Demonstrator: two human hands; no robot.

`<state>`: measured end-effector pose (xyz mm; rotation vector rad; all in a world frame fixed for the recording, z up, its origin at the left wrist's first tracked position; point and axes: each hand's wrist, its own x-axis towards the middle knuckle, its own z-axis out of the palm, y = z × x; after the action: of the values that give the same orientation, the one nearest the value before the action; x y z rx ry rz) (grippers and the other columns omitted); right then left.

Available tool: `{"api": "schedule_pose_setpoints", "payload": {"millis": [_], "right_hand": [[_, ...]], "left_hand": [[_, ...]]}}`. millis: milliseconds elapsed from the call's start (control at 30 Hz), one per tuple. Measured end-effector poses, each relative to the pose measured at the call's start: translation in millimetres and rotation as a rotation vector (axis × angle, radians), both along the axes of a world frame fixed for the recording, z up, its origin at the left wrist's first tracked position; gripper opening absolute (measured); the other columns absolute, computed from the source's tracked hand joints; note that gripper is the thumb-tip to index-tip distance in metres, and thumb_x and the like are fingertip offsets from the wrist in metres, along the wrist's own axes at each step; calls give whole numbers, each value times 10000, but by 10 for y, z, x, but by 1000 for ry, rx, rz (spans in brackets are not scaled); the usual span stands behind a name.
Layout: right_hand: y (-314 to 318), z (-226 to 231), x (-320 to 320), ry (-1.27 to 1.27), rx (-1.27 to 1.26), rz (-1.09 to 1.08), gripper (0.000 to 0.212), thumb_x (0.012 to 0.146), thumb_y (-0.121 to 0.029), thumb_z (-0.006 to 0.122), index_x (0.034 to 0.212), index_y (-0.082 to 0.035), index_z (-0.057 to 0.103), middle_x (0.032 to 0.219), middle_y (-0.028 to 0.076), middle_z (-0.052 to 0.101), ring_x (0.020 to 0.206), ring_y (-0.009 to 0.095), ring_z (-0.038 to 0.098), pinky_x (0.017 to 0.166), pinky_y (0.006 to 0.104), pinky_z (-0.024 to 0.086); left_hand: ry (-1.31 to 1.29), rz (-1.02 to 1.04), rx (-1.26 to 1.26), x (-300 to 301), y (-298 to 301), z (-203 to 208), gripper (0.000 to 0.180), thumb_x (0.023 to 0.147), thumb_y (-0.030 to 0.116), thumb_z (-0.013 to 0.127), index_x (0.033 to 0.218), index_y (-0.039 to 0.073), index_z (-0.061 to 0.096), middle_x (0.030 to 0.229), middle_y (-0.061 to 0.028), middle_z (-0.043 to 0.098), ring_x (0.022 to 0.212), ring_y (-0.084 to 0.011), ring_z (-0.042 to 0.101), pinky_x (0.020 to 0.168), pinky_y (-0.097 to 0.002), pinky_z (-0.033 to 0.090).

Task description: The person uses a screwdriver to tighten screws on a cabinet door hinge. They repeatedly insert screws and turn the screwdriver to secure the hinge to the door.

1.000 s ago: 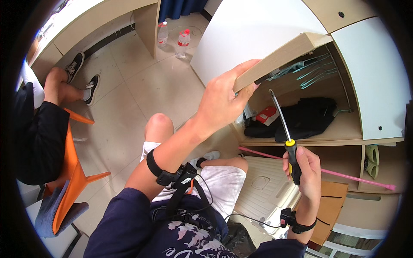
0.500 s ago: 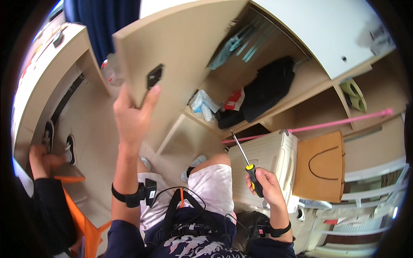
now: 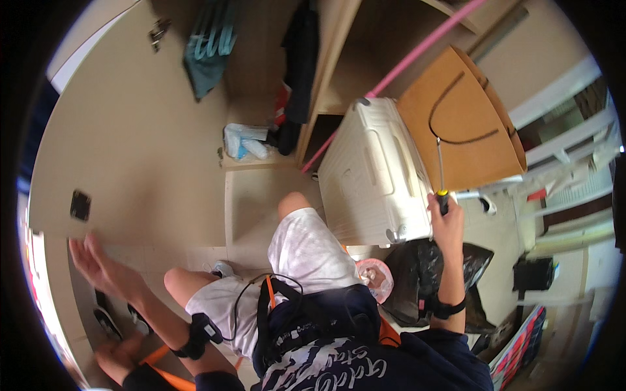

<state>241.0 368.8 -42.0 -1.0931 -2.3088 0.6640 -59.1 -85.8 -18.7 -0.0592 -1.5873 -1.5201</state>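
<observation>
My right hand (image 3: 447,225) is closed round the handle of a screwdriver (image 3: 442,195), black and yellow, its metal shaft pointing away in front of the brown paper bag. On the left, the open beige cabinet door (image 3: 130,143) spreads wide across the view. A small black lock plate (image 3: 80,205) is fixed on the door's inner face near its edge. My left hand (image 3: 101,264) is at the door's near edge, just below the lock plate, with its fingers loosely apart. Whether the fingertips touch the edge I cannot tell. A metal hinge (image 3: 158,34) shows at the door's far part.
A cream suitcase (image 3: 365,176) stands right of my knees, beside the brown paper bag (image 3: 450,117). A pink pole (image 3: 417,55) slants behind them. Hangers (image 3: 215,42) and dark clothing (image 3: 300,65) hang in the cabinet. A black plastic bag (image 3: 417,280) lies near my right forearm. Another person's hand (image 3: 117,358) is at lower left.
My view has turned to the right. My left hand has left its grip beside the lock plate and is lower, at the door's edge. The screwdriver remains in my right hand, now pointing more upright.
</observation>
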Motion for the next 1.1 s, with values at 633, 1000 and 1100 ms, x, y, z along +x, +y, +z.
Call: {"api": "schedule_pose_setpoints", "payload": {"millis": [633,1000,1100], "right_hand": [[259,-793,433,412,-177,-205,219,887,-129,676,785,26,559,571,151,523,461,205,489,489,309,413],[274,-895,502,597,-186,-191,163,870,-51,665,773,1,544,559,35,421,488,84,388,476,239,323],[294,-899,534,561,-189,-180,183,859,-73,690,759,-13,549,533,81,463,427,183,464,446,288,362]], "left_hand": [[8,-1320,-1035,916,3972,-208,83,836,73,704,867,0,679,804,-97,628,761,-271,558,704,-337,463],[58,-1052,-1693,1187,5287,-564,235,749,253,701,816,32,744,937,-150,666,960,-336,569,864,-411,453],[-8,-1037,-1797,1231,5372,-590,214,710,202,652,766,12,732,935,-169,684,979,-335,583,871,-418,429]]}}
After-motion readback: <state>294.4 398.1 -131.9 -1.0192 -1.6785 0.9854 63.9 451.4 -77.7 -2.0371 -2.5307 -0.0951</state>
